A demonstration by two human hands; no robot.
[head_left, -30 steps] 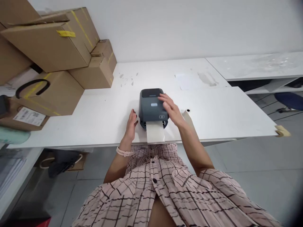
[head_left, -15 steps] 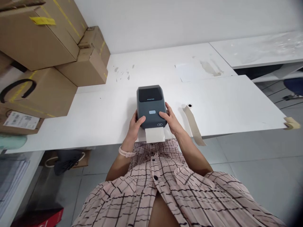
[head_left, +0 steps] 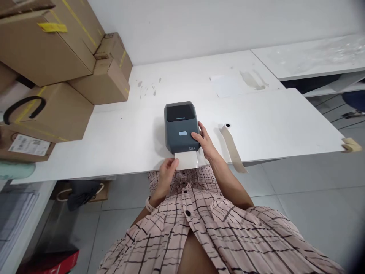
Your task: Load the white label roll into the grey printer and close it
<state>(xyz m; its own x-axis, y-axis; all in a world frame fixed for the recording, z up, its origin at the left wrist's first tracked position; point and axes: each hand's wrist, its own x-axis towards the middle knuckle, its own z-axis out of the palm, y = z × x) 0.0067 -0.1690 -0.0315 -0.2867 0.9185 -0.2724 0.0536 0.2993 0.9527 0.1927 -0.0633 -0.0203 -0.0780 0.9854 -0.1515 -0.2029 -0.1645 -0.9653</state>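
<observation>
Left hand [head_left: 167, 170] at the near edge of the white table [head_left: 119, 148], fingers and thumb pinched on the left corner of the white label paper [head_left: 186, 160] that sticks out of the front slot of the dark grey label printer [head_left: 181, 127]. Wrist bent back toward the body, forearm coming up from the near left, pale watch band [head_left: 149, 205] on the wrist. Right hand [head_left: 204, 142] flat and open against the printer's right front corner, fingertips resting on the top face close to the small light button, not closed around anything; forearm running down to the near right across a checked shirt. Printer squarely on the table, close to its near edge, paper strip hanging slightly past that edge. Step in hand, by the look of it: drawing or tearing off the printed label while steadying the machine. Next move probably calls for a firm hold on the casing and a clean, even pull on the paper, so that the printer does not slide toward the edge. Just right of the printer, a beige strip of tape [head_left: 232, 149] lying over the table edge, with a small round hole beside its far end. Far left, stacked cardboard boxes [head_left: 57, 53]; far right, a second white tabletop [head_left: 310, 57].
</observation>
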